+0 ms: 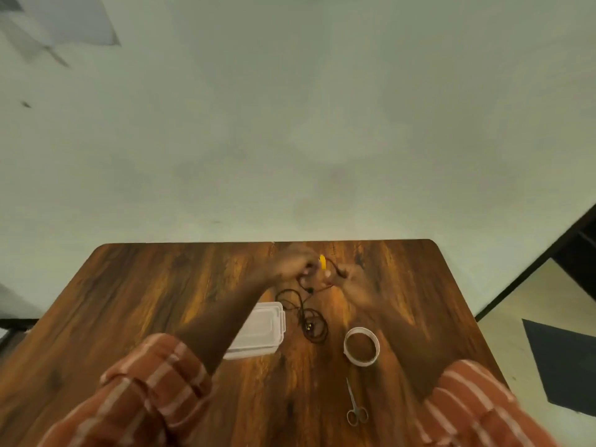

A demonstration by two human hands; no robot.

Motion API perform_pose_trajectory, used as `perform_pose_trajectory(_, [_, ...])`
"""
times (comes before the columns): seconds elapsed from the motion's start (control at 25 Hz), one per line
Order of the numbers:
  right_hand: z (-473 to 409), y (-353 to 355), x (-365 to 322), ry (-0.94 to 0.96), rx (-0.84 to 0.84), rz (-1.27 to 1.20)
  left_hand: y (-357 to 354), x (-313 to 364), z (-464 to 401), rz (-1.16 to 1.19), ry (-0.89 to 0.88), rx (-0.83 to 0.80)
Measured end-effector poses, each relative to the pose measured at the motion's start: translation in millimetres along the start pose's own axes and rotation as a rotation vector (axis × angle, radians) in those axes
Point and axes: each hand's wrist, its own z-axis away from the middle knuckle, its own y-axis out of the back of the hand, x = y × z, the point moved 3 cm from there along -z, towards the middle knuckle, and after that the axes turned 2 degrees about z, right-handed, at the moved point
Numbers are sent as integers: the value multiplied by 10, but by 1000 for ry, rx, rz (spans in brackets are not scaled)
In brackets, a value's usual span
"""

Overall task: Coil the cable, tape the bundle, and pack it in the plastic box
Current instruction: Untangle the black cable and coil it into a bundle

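A thin black cable [306,314] lies in loose loops on the wooden table [145,285], one end lifted between my hands. Near the table's far edge my left hand [295,264] and my right hand [350,280] both pinch the cable's raised end, which carries a yellow plug [322,262]. Both hands are motion-blurred. A clear plastic box [261,330] with its lid on sits left of the loops, partly under my left forearm. To the right of the loops stands a roll of tape [361,346].
Small scissors [356,406] lie near the table's front, below the tape roll. The table's far edge meets a pale floor. A dark frame [548,253] and a dark mat [567,359] are off the right side.
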Motion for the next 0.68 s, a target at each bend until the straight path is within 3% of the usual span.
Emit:
perform_pose_trajectory(0.08, [-130, 336, -680, 82, 35, -188, 435, 504, 170, 219, -65, -2])
perform_pose_trajectory(0.2, [-122, 765, -1694, 232, 39, -322, 990, 1179, 593, 361, -165, -86])
perform_pose_trajectory(0.32, [-5, 1041, -2513, 369, 45, -251, 1295, 1753, 992, 276, -217, -131])
perform_pose_trajectory(0.4, [96, 1059, -2946, 452, -42, -178, 1400, 2149, 1237, 203, -301, -91])
perform_pose_trajectory(0.52, [265, 890, -3312, 491, -195, -141, 1546, 2691, 1550, 231, -431, 2])
perform_pose_trajectory(0.6, [351, 868, -3423, 520, -135, -228, 1642, 2834, 1696, 242, -426, 33])
perform_pose_trajectory(0.68, [376, 959, -3456, 531, -41, -372, 1658, 2748, 1807, 226, -304, -41])
